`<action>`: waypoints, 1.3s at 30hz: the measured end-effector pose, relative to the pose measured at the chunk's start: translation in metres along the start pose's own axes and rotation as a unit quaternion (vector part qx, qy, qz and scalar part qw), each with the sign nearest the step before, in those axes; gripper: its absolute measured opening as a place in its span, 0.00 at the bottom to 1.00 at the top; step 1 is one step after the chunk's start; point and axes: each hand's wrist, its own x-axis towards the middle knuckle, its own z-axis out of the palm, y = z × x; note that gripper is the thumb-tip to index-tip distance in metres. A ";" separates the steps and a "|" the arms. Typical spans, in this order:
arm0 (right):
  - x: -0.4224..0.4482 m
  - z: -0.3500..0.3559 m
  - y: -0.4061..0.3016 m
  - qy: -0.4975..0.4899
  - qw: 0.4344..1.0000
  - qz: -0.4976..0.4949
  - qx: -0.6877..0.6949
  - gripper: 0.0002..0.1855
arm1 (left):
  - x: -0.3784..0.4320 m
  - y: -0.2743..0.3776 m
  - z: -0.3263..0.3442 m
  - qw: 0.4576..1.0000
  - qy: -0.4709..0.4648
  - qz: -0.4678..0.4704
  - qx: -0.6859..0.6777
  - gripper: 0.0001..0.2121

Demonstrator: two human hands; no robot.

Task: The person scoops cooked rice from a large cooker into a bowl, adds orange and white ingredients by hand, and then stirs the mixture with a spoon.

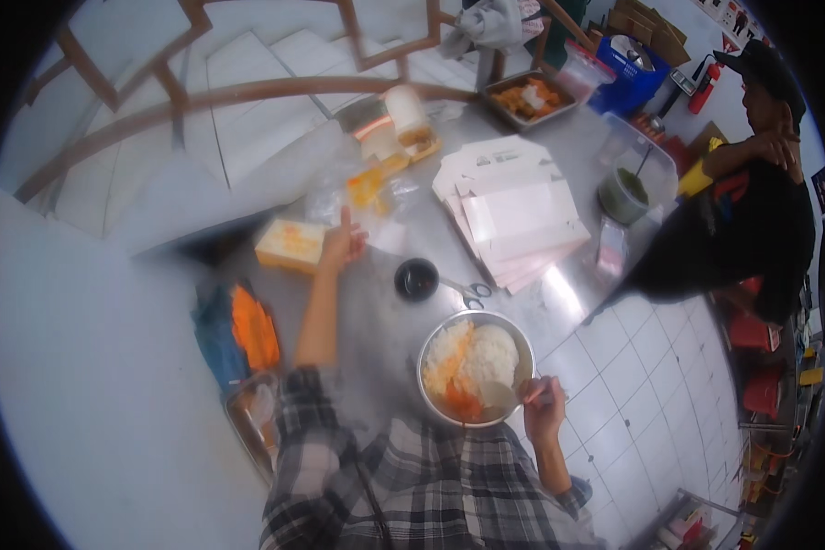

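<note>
A round metal bowl [423, 399] stands at the table's near edge, holding white rice [496, 354] and reddish-orange food [462, 400]. My right hand [544, 409] grips a spoon [498, 395] whose head rests in the bowl. My left hand [344, 242] is beside a yellow-white box [289, 242], index finger extended and the other fingers partly bent; nothing shows in it. Beyond the bowl are a small black bowl [416, 280] of dark liquid and scissors [469, 292]. Left of the flat cardboard boxes [515, 213] lie orange-stained wrapping [370, 187] and an opened food container [419, 148].
A metal tray [522, 124] of food and a clear tub [625, 189] of green food stand farther back. A person [735, 220] in black stands at the right. A stair railing [282, 86] curves behind the table [378, 309]. Orange cloth [254, 328] is at the left.
</note>
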 end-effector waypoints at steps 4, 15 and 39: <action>-0.010 0.004 0.001 0.109 0.984 -0.106 -0.095 0.29 | -0.100 -0.062 -0.003 0.991 -0.119 0.014 0.059 0.23; -0.027 0.017 0.052 0.103 0.945 -0.145 -0.275 0.29 | -0.280 -0.235 0.044 0.974 -0.136 -0.078 -0.165 0.21; 0.040 0.048 0.099 0.095 0.982 0.003 -0.164 0.22 | -0.287 -0.254 0.075 0.978 -0.019 -0.040 -0.206 0.20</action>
